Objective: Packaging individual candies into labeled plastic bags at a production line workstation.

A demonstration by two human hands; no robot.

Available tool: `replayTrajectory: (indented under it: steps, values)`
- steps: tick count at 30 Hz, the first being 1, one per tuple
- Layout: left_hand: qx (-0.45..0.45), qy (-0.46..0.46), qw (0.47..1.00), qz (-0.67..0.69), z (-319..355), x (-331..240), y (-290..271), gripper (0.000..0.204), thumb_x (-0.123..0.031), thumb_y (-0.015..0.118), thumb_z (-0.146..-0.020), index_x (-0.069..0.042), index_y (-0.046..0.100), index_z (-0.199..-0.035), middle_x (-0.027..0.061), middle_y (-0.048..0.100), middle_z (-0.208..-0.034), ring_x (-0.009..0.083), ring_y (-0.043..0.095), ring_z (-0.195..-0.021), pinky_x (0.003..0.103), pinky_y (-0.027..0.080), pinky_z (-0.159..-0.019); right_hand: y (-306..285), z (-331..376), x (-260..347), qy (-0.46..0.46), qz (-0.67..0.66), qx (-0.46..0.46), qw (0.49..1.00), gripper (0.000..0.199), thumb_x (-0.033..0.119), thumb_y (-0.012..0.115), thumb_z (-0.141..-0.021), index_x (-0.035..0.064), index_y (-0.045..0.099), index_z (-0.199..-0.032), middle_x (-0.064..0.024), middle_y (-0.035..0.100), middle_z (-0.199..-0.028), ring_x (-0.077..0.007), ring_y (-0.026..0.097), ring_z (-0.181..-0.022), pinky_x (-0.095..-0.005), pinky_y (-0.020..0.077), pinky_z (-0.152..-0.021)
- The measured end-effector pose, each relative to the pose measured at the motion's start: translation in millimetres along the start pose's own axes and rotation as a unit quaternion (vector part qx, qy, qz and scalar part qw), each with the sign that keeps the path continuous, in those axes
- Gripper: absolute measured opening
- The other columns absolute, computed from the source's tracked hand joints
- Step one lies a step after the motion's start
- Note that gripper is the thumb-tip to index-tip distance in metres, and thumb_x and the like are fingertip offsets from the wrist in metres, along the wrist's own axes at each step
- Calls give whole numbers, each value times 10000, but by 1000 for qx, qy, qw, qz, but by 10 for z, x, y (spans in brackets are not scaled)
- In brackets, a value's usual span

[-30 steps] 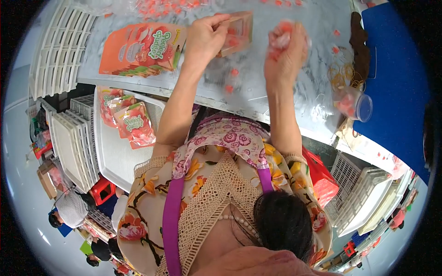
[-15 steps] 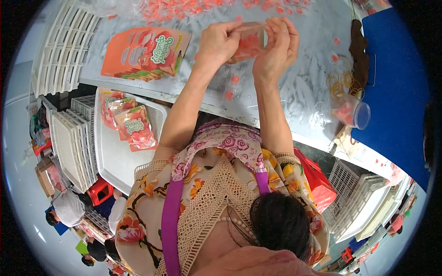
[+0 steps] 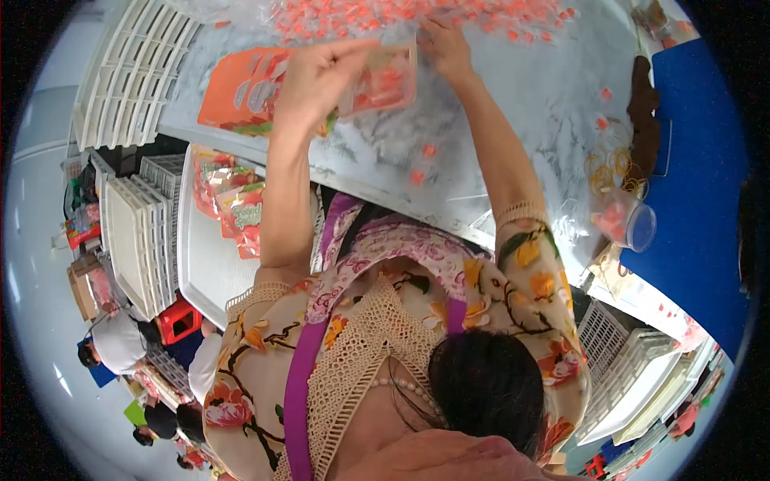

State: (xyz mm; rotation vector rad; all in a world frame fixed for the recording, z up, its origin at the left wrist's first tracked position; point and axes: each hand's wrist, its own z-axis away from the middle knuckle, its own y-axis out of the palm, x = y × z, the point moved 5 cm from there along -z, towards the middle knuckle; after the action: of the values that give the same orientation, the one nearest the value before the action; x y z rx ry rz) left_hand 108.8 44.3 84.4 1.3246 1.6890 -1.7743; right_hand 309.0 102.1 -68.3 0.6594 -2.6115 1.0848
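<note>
My left hand (image 3: 317, 80) holds up a small clear pouch (image 3: 383, 80) with red-pink sweets inside, above the marbled table (image 3: 521, 104). My right hand (image 3: 443, 46) is stretched further out, fingers down at the near edge of a heap of small red sweets (image 3: 401, 12) spread along the table's far side. A few loose sweets (image 3: 423, 160) lie on the table below my arms. I cannot tell whether the right fingers hold any sweets.
A stack of orange printed pouches (image 3: 241, 88) lies left of my left hand. A white tray (image 3: 208, 272) with filled pouches (image 3: 241, 204) sits below, beside stacked white trays (image 3: 136, 232). On the right are a clear cup (image 3: 630, 224), rubber bands (image 3: 609, 164) and a blue board (image 3: 694, 160). Other people (image 3: 120, 341) stand lower left.
Half a second ago both hands were together on the pouch. My right hand has let go and reached out to the heap of sweets, while my left hand keeps the pouch.
</note>
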Motion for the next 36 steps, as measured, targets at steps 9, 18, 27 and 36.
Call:
replayTrajectory:
  steps: [9, 18, 27, 36]
  values:
    - [-110, 21, 991, 74, 270, 265, -329, 259, -189, 611, -869, -44, 689, -1069, -42, 583, -658, 1, 433, -525, 212, 339, -474, -656, 440, 358, 144, -114, 281, 942, 206, 198, 650, -803, 72, 670, -966, -119, 652, -895, -280, 608, -826, -393, 479, -745]
    - [-90, -7, 992, 86, 315, 128, -161, 237, -177, 595, -887, -75, 693, -1078, -47, 577, -636, 13, 410, -477, 207, 322, -446, -961, 1380, 1377, -31, -66, 212, 975, 324, 247, 681, -790, 67, 625, -1053, -113, 579, -1116, -304, 519, -1051, -422, 444, -866]
    - [-92, 7, 992, 88, 332, 87, 100, 279, -148, 562, -882, -49, 661, -1124, 5, 601, -594, 69, 523, -418, 231, 404, -392, -1615, 214, 1071, 468, -459, -87, 750, 227, 197, 633, -876, 27, 636, -1026, 22, 575, -814, -71, 513, -681, -203, 390, -605]
    - [-86, -61, 982, 158, 264, -56, 109, 309, -102, 507, -871, -2, 633, -1135, 77, 650, -664, 114, 587, -441, 250, 476, -409, -1490, -186, 1673, 276, -513, -6, 813, 250, 133, 545, -935, -17, 567, -1133, -50, 606, -1029, -110, 552, -960, -243, 442, -846]
